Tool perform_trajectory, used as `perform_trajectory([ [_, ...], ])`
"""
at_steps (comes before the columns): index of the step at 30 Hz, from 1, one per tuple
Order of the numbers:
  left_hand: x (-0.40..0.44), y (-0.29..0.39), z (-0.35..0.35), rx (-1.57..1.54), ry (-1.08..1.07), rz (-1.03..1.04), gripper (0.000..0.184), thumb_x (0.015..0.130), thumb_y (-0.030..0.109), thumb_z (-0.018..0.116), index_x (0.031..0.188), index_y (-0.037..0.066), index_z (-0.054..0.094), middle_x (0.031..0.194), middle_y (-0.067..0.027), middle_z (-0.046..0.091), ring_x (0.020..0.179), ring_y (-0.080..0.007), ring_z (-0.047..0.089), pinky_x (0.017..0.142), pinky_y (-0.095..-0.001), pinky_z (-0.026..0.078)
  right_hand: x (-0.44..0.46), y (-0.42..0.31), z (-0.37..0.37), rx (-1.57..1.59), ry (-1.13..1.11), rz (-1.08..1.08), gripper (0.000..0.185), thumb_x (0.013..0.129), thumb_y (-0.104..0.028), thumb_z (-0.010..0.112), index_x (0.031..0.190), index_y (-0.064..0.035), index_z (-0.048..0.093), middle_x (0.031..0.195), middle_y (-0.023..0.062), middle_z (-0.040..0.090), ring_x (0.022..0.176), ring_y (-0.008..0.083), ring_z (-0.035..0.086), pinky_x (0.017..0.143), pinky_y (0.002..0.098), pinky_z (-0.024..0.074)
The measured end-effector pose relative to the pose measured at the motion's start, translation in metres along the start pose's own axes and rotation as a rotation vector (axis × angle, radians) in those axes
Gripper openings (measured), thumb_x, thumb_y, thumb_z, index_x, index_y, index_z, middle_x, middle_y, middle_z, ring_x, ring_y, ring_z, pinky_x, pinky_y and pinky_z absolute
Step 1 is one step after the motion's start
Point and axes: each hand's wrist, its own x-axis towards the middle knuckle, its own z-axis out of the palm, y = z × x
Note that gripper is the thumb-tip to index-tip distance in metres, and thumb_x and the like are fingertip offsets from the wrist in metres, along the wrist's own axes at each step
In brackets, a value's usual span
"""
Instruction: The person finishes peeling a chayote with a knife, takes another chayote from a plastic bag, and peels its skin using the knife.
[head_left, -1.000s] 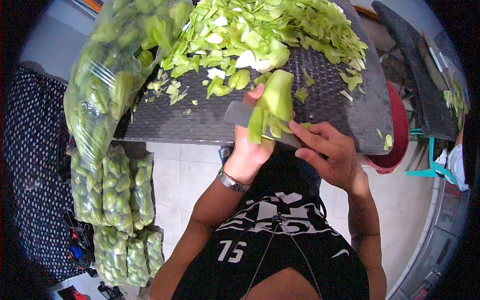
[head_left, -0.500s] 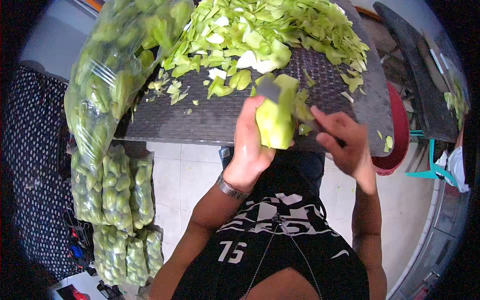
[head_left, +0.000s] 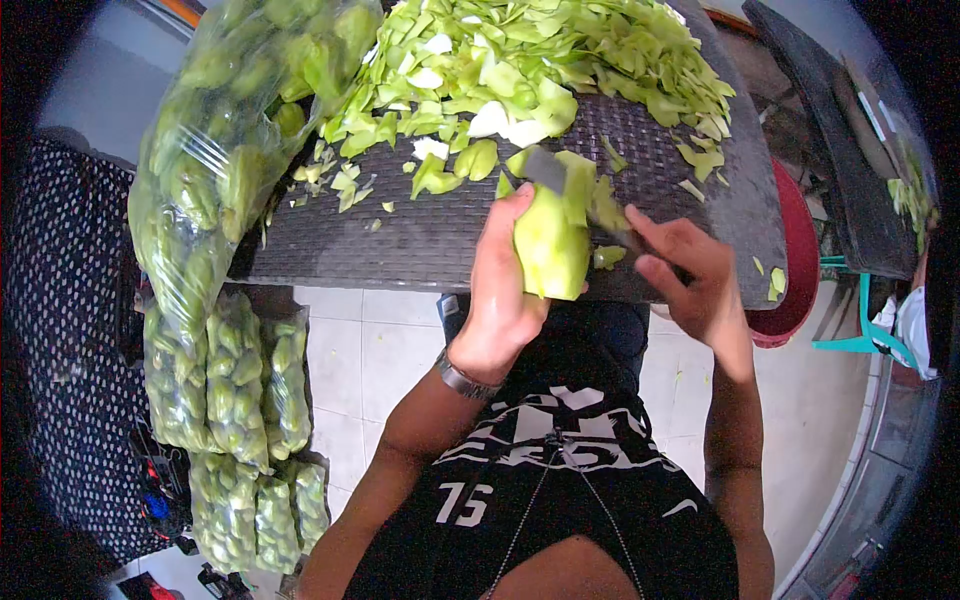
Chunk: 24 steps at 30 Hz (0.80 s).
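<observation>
My left hand (head_left: 500, 275) is closed around a pale green chayote (head_left: 552, 245), its thumb along the near-left side. The chayote's lower part is smooth and lighter, and strips of peel hang at its upper right. A knife's grey blade (head_left: 544, 170) shows at the top of the chayote, partly covered by peel and blurred. The knife's handle runs into my right hand (head_left: 695, 275), which is closed on it with the index finger stretched along it. Beyond both hands, a heap of green peelings (head_left: 560, 60) covers the far part of the dark woven tabletop (head_left: 350, 245).
A large clear bag of green chayotes (head_left: 215, 170) lies over the table's left edge. Several smaller filled bags (head_left: 235, 385) stand on the tiled floor (head_left: 335, 340) below. To the right are a red tub (head_left: 795, 240) and a turquoise stool (head_left: 860, 345).
Both hands keep nearly the same place. The knife and the peel strips have shifted very slightly against the chayote, and the view has moved a little.
</observation>
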Motion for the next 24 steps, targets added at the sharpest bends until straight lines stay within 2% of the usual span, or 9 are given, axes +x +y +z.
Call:
perform_trajectory([
  [3,0.015,-0.013,0.005,-0.144,0.093,0.191,0.048,0.099,0.046,0.053,0.127,0.007,0.061,0.110,-0.0077,0.070,0.093,-0.0218,0.069,0.082,-0.0406,0.057,-0.005,-0.021,0.008,-0.001,-0.042,-0.092,0.053,0.087,-0.022,0.078,0.138,-0.0208,0.065,0.098,0.0113,0.070,0.086,0.0292,0.069,0.076,0.0383,0.0573],
  [4,0.013,-0.007,-0.001,-0.108,-0.049,0.148,0.047,0.101,0.044,0.054,0.130,0.007,0.060,0.112,-0.0084,0.070,0.102,-0.0224,0.068,0.094,-0.0378,0.053,-0.006,-0.026,0.011,0.003,-0.058,-0.131,0.054,0.086,-0.023,0.079,0.138,-0.0212,0.065,0.098,0.0113,0.070,0.085,0.0294,0.069,0.075,0.0388,0.0575],
  [10,0.014,-0.011,-0.001,-0.143,-0.047,0.174,0.049,0.102,0.044,0.052,0.131,0.006,0.059,0.115,-0.0089,0.070,0.104,-0.0232,0.068,0.095,-0.0387,0.053,-0.005,-0.019,0.016,0.032,-0.048,-0.149,0.055,0.085,-0.024,0.080,0.138,-0.0224,0.065,0.096,0.0121,0.067,0.082,0.0313,0.068,0.072,0.0409,0.0574],
  [13,0.013,-0.018,0.002,-0.165,0.050,0.215,0.052,0.102,0.048,0.051,0.130,0.005,0.057,0.111,-0.0090,0.068,0.097,-0.0206,0.069,0.084,-0.0363,0.057,-0.004,-0.009,0.016,-0.015,-0.016,-0.124,0.051,0.087,-0.022,0.078,0.137,-0.0210,0.066,0.095,0.0125,0.068,0.079,0.0306,0.068,0.072,0.0394,0.0568],
  [16,-0.004,0.000,-0.008,-0.073,-0.115,-0.028,0.054,0.102,0.052,0.046,0.125,0.006,0.060,0.100,-0.0091,0.070,0.084,-0.0220,0.071,0.067,-0.0386,0.059,-0.001,0.011,0.008,-0.013,0.142,0.002,0.045,0.091,-0.021,0.074,0.136,-0.0186,0.066,0.091,0.0141,0.068,0.077,0.0297,0.067,0.073,0.0375,0.0549],
  [19,-0.006,0.004,0.000,-0.020,0.014,0.000,0.060,0.100,0.058,0.044,0.125,0.006,0.062,0.096,-0.0095,0.071,0.073,-0.0241,0.071,0.048,-0.0378,0.055,0.002,0.020,-0.010,-0.002,0.069,0.181,0.042,0.094,-0.020,0.071,0.136,-0.0167,0.067,0.089,0.0154,0.068,0.076,0.0287,0.066,0.075,0.0364,0.0532],
  [20,-0.005,0.006,0.000,-0.033,-0.012,-0.003,0.060,0.101,0.057,0.043,0.125,0.006,0.062,0.097,-0.0093,0.071,0.075,-0.0237,0.071,0.054,-0.0394,0.057,0.003,0.022,-0.011,0.008,0.073,0.180,0.042,0.095,-0.019,0.071,0.136,-0.0154,0.066,0.088,0.0163,0.067,0.076,0.0292,0.065,0.076,0.0361,0.0524],
  [23,0.006,0.003,-0.008,-0.079,-0.057,-0.005,0.059,0.102,0.055,0.043,0.129,0.006,0.060,0.104,-0.0105,0.072,0.081,-0.0248,0.071,0.059,-0.0415,0.059,0.002,-0.001,-0.003,0.056,0.042,0.095,0.044,0.094,-0.019,0.071,0.137,-0.0157,0.065,0.089,0.0158,0.068,0.078,0.0300,0.067,0.078,0.0374,0.0535],
  [24,0.009,0.000,-0.006,-0.137,-0.025,0.049,0.059,0.102,0.054,0.043,0.131,0.006,0.059,0.106,-0.0109,0.072,0.083,-0.0254,0.072,0.061,-0.0422,0.059,0.000,-0.004,0.005,0.038,0.034,-0.065,0.047,0.092,-0.021,0.074,0.138,-0.0176,0.065,0.092,0.0148,0.069,0.082,0.0300,0.069,0.078,0.0383,0.0555],
])
